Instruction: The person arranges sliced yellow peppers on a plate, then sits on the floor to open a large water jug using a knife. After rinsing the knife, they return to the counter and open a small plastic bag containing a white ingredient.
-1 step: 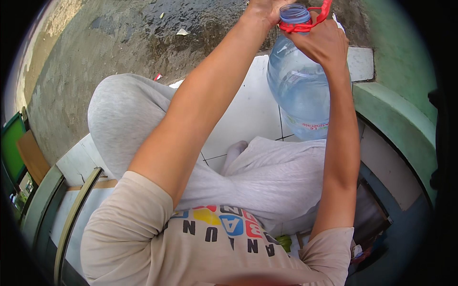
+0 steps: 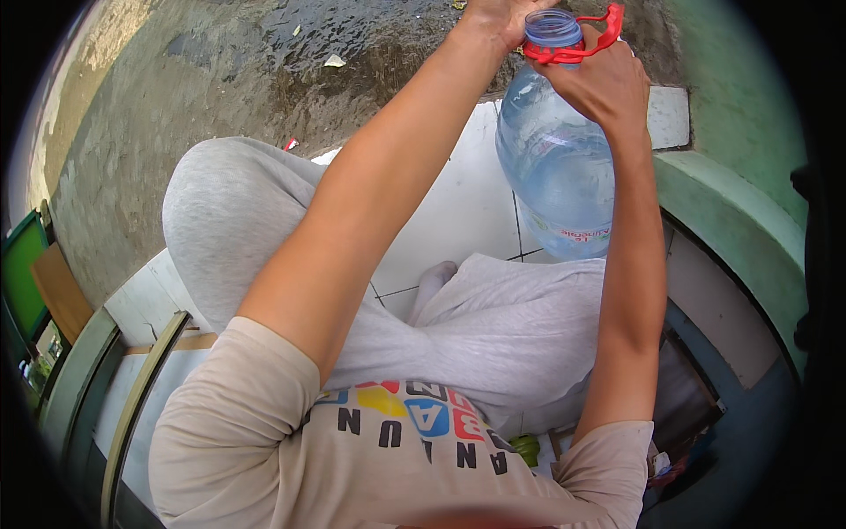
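Observation:
A large clear blue plastic water bottle stands tilted on white tiles in front of me, on the right. Its threaded mouth is uncapped, and a red carry handle rings the neck. Around the neck and handle ring, my right hand is closed, with its fingers partly hidden behind the bottle. Just left of the mouth is my left hand, palm side partly showing. The top edge of the picture cuts off its fingers, so their pose is hidden.
I sit cross-legged on white floor tiles. Beyond their edge lies wet grey concrete with scraps of litter. A green wall with a curved ledge rises at the right. Wooden rails stand at the lower left.
The bottle's neck and my right hand have shifted slightly right and nearer to me. My left hand has moved a little to the right too.

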